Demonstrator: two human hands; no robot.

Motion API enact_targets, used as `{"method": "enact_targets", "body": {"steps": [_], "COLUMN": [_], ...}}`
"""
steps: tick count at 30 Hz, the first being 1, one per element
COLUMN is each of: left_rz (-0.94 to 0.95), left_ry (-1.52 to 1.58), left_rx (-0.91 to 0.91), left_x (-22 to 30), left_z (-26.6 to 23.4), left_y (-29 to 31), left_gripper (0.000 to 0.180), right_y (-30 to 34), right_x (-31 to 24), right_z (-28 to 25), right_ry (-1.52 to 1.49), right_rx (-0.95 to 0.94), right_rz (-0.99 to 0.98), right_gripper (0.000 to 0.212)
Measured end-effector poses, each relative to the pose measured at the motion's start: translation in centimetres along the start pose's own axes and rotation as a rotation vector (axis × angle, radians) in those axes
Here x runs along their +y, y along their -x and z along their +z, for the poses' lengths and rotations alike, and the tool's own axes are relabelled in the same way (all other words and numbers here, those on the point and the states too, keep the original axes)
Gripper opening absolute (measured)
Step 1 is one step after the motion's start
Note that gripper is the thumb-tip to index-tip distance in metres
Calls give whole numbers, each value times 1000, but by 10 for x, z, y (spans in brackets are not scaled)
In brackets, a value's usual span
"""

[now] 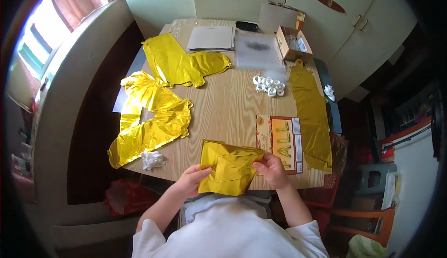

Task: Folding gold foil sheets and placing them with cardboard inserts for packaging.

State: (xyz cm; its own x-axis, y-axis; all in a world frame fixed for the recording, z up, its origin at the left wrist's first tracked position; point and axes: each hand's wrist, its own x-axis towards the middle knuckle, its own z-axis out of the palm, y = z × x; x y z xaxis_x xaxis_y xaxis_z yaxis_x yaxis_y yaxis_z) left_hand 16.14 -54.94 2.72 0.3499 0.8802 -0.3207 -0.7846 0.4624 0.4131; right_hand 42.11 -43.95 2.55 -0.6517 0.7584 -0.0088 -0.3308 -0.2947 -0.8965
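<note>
Between my hands, just over the table's near edge, is a folded gold foil balloon (228,167), its sheet creased and partly doubled over. My left hand (192,179) pinches its left side between thumb and fingers. The right side is gripped by my right hand (271,168), close to a printed package card (286,141) that lies flat on the table. To the left, a flat gold foil balloon (160,125) with a hole in its middle is spread out. Another flat gold balloon (174,60) lies beyond it. A long flat gold balloon (309,113) lies along the right edge.
White ribbon rolls (269,85) lie right of centre. Behind them are clear plastic bags (256,53), a stack of pale boards (211,39), a black object (247,26) and an open cardboard box (293,44). Crumpled white tissue (152,160) sits at the near left corner.
</note>
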Motion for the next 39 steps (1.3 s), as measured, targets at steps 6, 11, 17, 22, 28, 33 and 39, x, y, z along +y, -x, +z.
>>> {"method": "enact_targets", "body": {"steps": [6,11,17,22,28,33,39], "left_rz": [-42,-55,-59,-14,108,815,601], "left_ry": [33,79,78,-2,-1466,-2420,-2605], "left_rx": [4,12,47,116,281,114,133], "left_x": [-14,-16,-14,-11,43,3,-29], "left_z": [-16,-15,-11,-4,65,43,5], "left_y": [-7,-16,-19,-21,-13,-35,-51], "left_gripper": [35,40,40,39,32,43,58], "right_y": [-9,-13,-18,-28,-44,-48,-46], "right_x": [4,8,6,10,-8,-13,11], "right_z": [-2,-2,1,-4,-13,-18,-30], "right_ry": [80,53,24,64,371,659,1401], "right_rx": [108,77,96,85,191,130,-162], "right_rz": [164,186,188,185,-141,-229,-376], "right_gripper": [20,21,20,26,41,35,31]}}
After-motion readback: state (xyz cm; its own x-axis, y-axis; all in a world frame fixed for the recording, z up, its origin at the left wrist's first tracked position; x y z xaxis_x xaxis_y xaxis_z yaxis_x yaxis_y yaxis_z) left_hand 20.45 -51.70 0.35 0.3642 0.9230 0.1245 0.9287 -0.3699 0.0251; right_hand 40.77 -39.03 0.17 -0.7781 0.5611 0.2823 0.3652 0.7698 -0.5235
